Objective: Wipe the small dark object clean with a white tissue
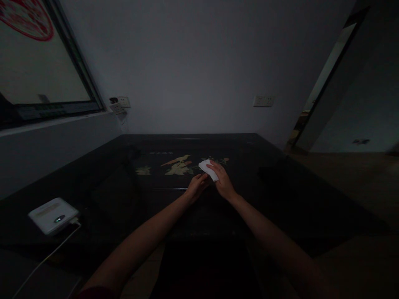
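Note:
Both my arms reach out over a dark lacquered table [264,166] with a pale bird-and-flower inlay [178,165]. My right hand [222,179] is closed on a small white folded cloth or tissue [208,169], held just above the table top near the inlay. My left hand [197,186] sits right beside it, fingers curled, touching the lower edge of the white piece. The room is dim, so finger details are faint.
A white box-shaped device [52,215] with a white cable [50,254] lies at the table's left front. A framed window [46,74] is on the left wall. Wall sockets [263,101] sit on the back wall. A doorway [324,83] opens at the right.

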`<state>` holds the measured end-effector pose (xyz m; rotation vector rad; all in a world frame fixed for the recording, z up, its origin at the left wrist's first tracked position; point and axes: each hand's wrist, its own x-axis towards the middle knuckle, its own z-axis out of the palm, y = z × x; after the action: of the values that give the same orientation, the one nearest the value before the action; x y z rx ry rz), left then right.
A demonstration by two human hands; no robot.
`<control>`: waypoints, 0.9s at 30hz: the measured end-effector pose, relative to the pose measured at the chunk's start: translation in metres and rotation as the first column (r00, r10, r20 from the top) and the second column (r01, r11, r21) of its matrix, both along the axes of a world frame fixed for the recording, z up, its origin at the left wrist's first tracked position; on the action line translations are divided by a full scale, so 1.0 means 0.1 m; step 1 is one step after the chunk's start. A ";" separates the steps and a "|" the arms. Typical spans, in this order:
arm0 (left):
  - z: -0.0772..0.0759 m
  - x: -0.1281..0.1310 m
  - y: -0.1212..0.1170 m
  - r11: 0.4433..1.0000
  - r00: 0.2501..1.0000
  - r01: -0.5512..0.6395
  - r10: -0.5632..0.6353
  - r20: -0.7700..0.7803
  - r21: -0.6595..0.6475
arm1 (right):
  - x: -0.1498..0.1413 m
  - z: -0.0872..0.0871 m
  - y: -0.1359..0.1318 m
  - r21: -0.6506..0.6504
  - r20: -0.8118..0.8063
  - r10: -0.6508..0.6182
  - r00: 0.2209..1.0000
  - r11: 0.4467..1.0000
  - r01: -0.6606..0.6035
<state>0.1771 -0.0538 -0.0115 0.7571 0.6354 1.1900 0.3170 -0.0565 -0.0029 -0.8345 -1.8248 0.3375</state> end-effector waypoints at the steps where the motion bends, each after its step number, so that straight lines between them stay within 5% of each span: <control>1: 0.00 0.00 0.00 1.000 1.000 -0.006 0.006 -0.006 0.001 | -0.01 0.01 -0.02 0.011 0.047 -0.004 0.999 1.000 0.004; 5: 0.01 0.00 0.00 1.000 1.000 -0.010 0.010 -0.009 -0.021 | -0.03 0.00 -0.02 0.004 0.042 -0.004 0.999 1.000 0.004; 10: -0.01 -0.01 0.02 0.999 1.000 0.018 -0.018 -0.006 -0.039 | 0.00 -0.06 0.13 -0.144 -0.274 0.023 0.962 0.987 -0.065; 15: -0.01 -0.02 0.04 0.999 1.000 0.020 -0.021 -0.017 -0.050 | 0.03 -0.17 0.31 -0.350 -0.525 -0.040 0.850 0.921 -0.172; 22: 0.02 -0.03 0.02 0.998 0.999 0.041 -0.042 -0.013 -0.056 | 0.01 -0.32 0.40 -0.509 -0.638 -0.172 0.751 0.825 -0.244; 27: 0.01 -0.02 0.02 0.997 0.998 0.059 -0.060 -0.018 -0.053 | 0.01 -0.22 0.32 -0.391 -0.556 -0.099 0.825 0.907 -0.155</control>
<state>0.1746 -0.0518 -0.0108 0.7396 0.6534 1.1087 0.3184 -0.0245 -0.0244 -0.8780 -1.2103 0.9272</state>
